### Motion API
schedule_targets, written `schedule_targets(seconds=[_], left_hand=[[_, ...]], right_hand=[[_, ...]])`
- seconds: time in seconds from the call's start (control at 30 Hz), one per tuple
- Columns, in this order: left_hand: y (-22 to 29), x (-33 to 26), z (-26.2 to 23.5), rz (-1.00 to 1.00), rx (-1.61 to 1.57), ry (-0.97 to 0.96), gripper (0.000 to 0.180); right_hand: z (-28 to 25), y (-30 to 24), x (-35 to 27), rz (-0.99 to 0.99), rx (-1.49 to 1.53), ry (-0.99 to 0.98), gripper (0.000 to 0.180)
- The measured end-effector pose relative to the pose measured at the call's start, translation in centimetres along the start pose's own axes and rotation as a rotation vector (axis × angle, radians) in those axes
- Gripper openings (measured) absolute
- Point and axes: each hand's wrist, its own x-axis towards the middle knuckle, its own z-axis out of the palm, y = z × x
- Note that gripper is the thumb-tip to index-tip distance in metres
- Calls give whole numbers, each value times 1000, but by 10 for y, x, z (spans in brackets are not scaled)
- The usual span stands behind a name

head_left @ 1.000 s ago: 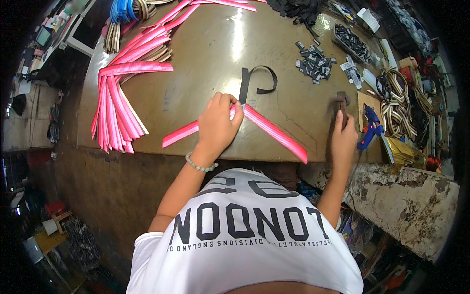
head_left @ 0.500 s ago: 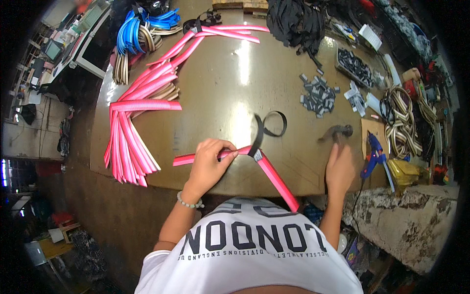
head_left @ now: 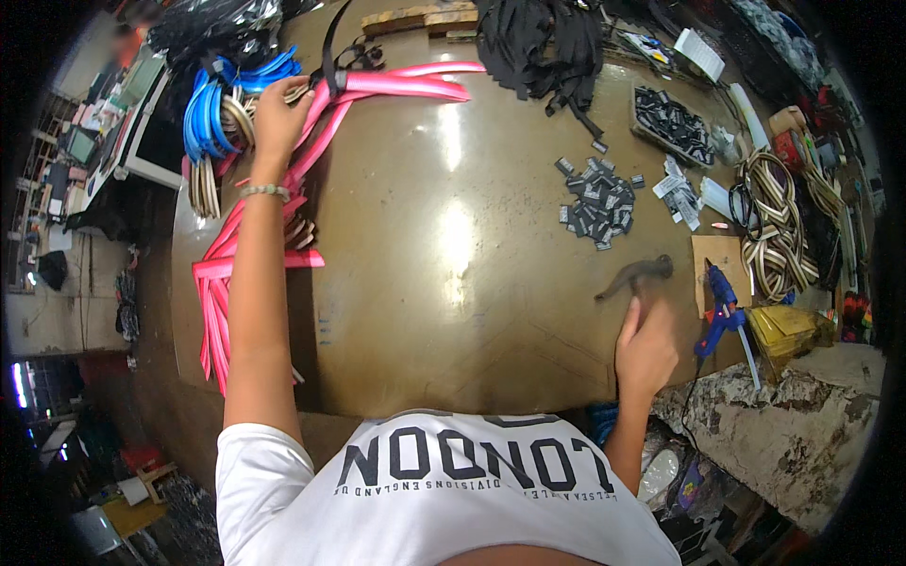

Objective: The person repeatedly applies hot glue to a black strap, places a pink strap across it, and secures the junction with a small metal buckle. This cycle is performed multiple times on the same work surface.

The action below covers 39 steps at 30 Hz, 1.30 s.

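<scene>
My left hand [head_left: 281,118] reaches to the far left of the table, its fingers pinched on a pink strap [head_left: 401,86] with a black band [head_left: 328,47] standing up from it. That strap lies over other pink straps [head_left: 215,321], which are fanned out in a pile partly hidden under my left forearm. Low on the right side of the table, my right hand [head_left: 648,349] is closed round the handle of a hammer [head_left: 646,271]. The hammer and the hand are blurred by motion, with the claw end pointing left.
Grey-black metal clips [head_left: 601,203] lie heaped right of the middle, near a tray [head_left: 678,156] filled with more. Black webbing [head_left: 543,47] hangs in a bunch at the back. A blue glue gun [head_left: 722,302] rests at the right edge. Blue straps [head_left: 206,118] sit far left.
My left hand has carried the pink strap with its black band from in front of me to the far-left pile. My right hand still grips the hammer, slightly lower and further left.
</scene>
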Motion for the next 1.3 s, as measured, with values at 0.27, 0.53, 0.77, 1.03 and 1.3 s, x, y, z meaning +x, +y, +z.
schedule_targets(seconds=[0.27, 0.53, 0.77, 1.03, 1.3], left_hand=[[172, 39, 183, 353, -369, -102, 44], [209, 58, 139, 329, -592, -622, 30], [185, -76, 45, -282, -1109, -727, 24], [186, -222, -34, -579, -1360, -693, 27], [181, -300, -94, -317, -877, -614, 21]], right_hand=[[6, 3, 0, -35, -7, 21, 32], [7, 11, -4, -101, 162, 103, 33], [-19, 8, 0, -51, 260, -81, 44], [-48, -103, -39, 133, 2318, -1401, 50], [-25, -111, 43, -127, 2323, -1423, 26]])
